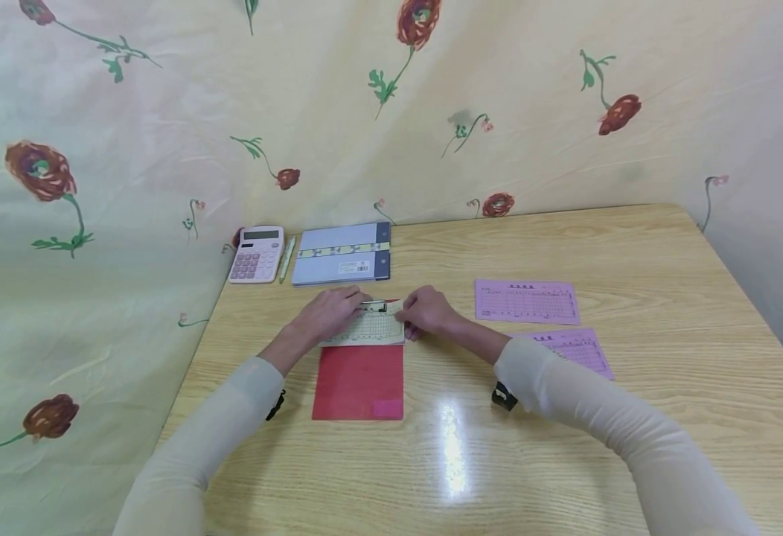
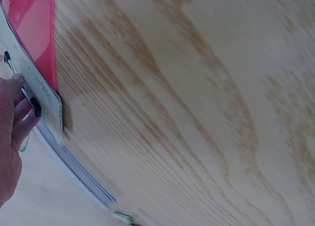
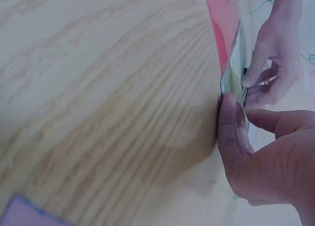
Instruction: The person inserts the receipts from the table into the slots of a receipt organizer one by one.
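A cream stack of printed form slips (image 1: 379,329) lies over the upper part of a red folder (image 1: 358,383). Along the top edge of the slips runs a metal clip (image 2: 23,87) with black ends. My left hand (image 1: 330,313) pinches the clip and the top edge, its thumb on the clip bar and fingers beneath. On the other side, my right hand (image 1: 428,309) pinches the right edge of the slips between thumb and fingers. In the right wrist view the stack (image 3: 235,80) appears edge-on, tilted up off the table.
Two purple form slips (image 1: 528,303) lie to the right, the nearer one (image 1: 575,350) partly behind my right sleeve. At the back left are a pink calculator (image 1: 257,254), a pen (image 1: 287,259) and a blue-grey binder (image 1: 338,257). A flowered curtain (image 1: 338,112) borders the wooden table (image 1: 633,260).
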{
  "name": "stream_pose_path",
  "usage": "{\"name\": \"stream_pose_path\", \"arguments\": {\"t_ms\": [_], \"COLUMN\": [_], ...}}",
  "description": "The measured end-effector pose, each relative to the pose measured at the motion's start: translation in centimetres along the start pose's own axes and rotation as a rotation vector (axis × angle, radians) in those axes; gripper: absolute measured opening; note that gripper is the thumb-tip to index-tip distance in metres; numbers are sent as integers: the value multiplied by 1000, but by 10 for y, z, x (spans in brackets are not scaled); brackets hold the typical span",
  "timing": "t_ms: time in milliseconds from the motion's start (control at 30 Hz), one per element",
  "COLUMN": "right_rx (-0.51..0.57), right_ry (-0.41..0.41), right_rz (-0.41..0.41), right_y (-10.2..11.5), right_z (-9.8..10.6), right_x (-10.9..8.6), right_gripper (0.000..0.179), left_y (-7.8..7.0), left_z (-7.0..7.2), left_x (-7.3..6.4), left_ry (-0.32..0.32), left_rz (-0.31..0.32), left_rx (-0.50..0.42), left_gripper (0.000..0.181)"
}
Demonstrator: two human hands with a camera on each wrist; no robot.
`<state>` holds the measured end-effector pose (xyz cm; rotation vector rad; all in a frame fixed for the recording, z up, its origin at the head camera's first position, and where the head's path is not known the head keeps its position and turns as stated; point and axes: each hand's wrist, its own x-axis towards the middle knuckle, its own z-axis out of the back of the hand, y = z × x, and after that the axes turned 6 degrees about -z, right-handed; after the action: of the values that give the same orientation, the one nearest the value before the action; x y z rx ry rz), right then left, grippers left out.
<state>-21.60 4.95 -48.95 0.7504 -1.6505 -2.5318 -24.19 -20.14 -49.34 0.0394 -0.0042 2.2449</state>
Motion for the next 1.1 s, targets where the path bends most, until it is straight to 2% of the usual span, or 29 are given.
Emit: {"name": "stream_pose_path", "arguments": {"t_ms": [100, 333, 467, 600, 867, 1100], "right_rx": [-41, -135, -159, -130, -36, -115], "right_ry": [-34, -62, -40, 10, 109, 76], "right_rz": [51, 229, 313, 370, 436, 446], "right_y": [-1, -5, -9, -11, -10, -23], "right_z": [5, 22, 31, 40, 68, 100], "right_x": [1, 2, 3, 3, -7, -18], "right_gripper": [12, 25, 30, 36, 52, 61], "left_y": [0, 1, 1, 1, 0, -2], "left_z": [0, 0, 0, -1, -1, 1], "left_x": [0, 2, 2, 0, -1, 1], "left_ry": [1, -6, -24, -36, -36, -12], "left_rz": [6, -2, -23, -30, -31, -8], "left_rx": [-5, -13, -13, -14, -24, -35], "left_gripper": [33, 31, 29, 28, 29, 32]}}
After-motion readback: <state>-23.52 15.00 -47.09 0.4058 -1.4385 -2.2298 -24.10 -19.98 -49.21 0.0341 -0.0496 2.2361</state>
